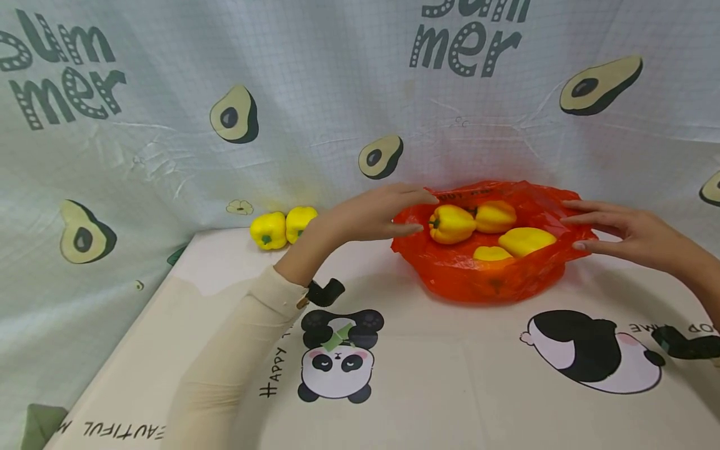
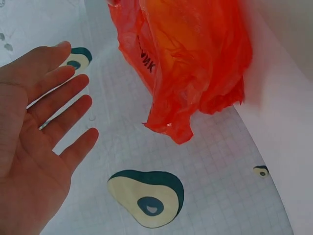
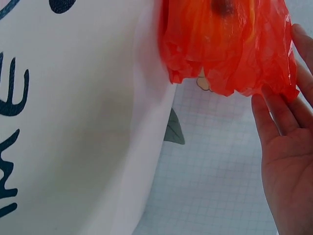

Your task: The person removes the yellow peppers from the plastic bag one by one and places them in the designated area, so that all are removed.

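Note:
A red plastic bag sits wide-mouthed at the back of the table. Inside lie yellow bell peppers, a smooth oval yellow fruit or pepper and another yellow piece half hidden by the bag's front. My left hand is at the bag's left rim with fingers extended. In the left wrist view, that left hand appears palm-up and holds nothing. At the opposite rim, my right hand touches the bag with nearly straight fingers; the right wrist view shows its fingertips against the plastic edge.
Two more yellow bell peppers stand at the table's back left, one partly behind the left forearm. A panda-printed cloth covers the table. Directly behind hangs a pale avocado-printed sheet.

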`<state>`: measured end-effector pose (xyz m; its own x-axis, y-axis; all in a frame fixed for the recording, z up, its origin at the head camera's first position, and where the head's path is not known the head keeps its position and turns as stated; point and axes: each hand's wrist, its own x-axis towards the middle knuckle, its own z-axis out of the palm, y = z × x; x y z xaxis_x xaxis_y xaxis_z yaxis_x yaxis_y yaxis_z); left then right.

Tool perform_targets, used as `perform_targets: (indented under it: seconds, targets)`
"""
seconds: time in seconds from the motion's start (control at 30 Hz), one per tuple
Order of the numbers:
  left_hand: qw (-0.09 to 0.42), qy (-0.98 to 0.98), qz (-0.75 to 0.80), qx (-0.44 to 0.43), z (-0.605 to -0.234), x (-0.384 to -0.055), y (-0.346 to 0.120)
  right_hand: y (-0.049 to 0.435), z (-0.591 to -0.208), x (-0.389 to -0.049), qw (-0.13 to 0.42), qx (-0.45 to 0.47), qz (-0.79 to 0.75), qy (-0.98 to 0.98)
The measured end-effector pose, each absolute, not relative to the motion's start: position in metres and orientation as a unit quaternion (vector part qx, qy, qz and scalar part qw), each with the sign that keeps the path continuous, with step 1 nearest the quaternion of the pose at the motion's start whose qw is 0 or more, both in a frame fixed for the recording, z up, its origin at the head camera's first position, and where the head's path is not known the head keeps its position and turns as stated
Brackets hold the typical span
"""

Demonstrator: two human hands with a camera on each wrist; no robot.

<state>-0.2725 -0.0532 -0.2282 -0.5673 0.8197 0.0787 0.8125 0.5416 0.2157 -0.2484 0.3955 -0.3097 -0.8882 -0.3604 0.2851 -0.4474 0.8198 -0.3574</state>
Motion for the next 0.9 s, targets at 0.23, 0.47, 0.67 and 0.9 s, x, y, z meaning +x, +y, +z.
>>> perform_targets:
  seconds: [0.23, 0.47, 0.67, 0.9]
  targets:
    - [0.029, 0.863, 0.113, 0.491, -0.226, -0.284, -0.037, 0.395, -0.309, -0.248, 0.097, 0.209, 0.21, -0.95]
    - [0.051, 0.86, 0.11, 0.496, -0.222, -0.293, -0.021, 0.394, -0.309, -0.248, 0.097, 0.212, 0.216, -0.948]
    - [0.072, 0.861, 0.102, 0.492, -0.218, -0.299, -0.011, 0.394, -0.309, -0.249, 0.104, 0.214, 0.21, -0.948]
    - [0.092, 0.86, 0.098, 0.493, -0.216, -0.308, 0.001, 0.393, -0.308, -0.251, 0.092, 0.211, 0.217, -0.949]
